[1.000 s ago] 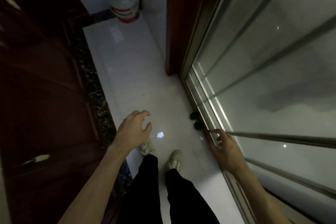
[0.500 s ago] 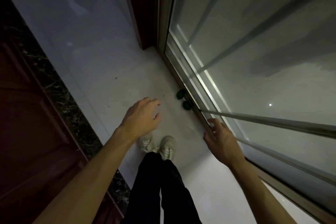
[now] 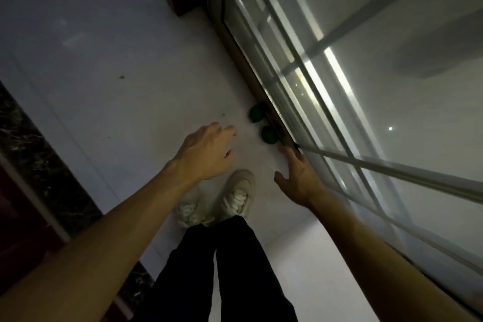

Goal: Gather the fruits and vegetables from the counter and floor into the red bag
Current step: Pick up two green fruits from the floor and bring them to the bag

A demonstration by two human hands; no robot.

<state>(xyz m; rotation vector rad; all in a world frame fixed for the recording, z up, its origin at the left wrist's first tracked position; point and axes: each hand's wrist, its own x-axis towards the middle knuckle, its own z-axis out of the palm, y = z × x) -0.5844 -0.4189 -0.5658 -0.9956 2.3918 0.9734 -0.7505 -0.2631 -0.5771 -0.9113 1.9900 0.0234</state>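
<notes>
My left hand [image 3: 202, 151] and right hand [image 3: 298, 180] hover empty, fingers spread loose, near two green fruits [image 3: 269, 134]. Both fruits lie on the white floor [image 3: 130, 102] against the sliding-door track [image 3: 251, 70].

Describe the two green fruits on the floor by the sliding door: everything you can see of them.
The two green fruits are small, round and dark green, smooth-looking in the dim light. They lie on the pale floor side by side, tight against the sliding door's track, with a slight gap between them. The kind cannot be told. Neither is touched: the left hand and right hand are both open, just short of them.
</notes>
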